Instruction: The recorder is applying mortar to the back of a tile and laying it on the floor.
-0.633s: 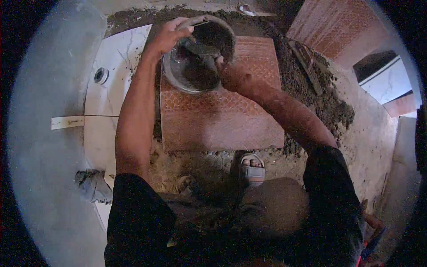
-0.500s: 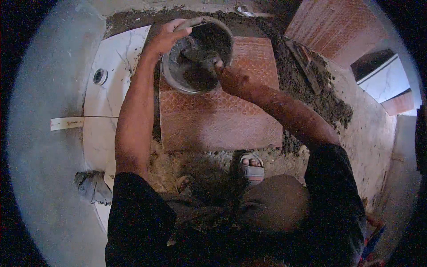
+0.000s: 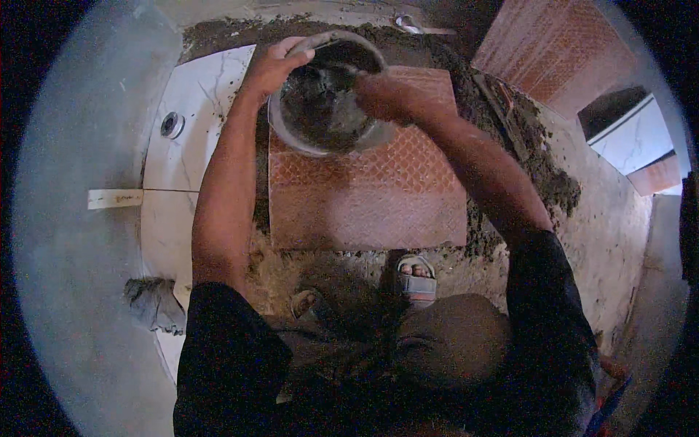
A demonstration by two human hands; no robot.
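Observation:
My left hand [image 3: 282,62] grips the rim of a round dark metal pan [image 3: 295,135], which holds a dark, wet, murky mixture [image 3: 328,109]. My right hand [image 3: 386,98], blurred, is closed at the pan's right side on a trowel, whose blade is hard to make out in the mixture. Beneath the pan lies a reddish patterned tile [image 3: 368,211], powdery on its near half. Dark mortar or soil surrounds this tile.
A white marbled tile [image 3: 186,116] with a small metal ring fitting [image 3: 173,125] lies left. A long tool [image 3: 502,109] rests in mortar [image 3: 553,182] at right, near leaning red tiles [image 3: 546,51]. A crumpled grey cloth [image 3: 153,302] lies lower left, my sandalled foot [image 3: 417,277] below the middle tile.
My right hand has moved up and to the right within the pan, smearing with motion, and the trowel shows less clearly. The pan and my left hand sit slightly further right and lower in view.

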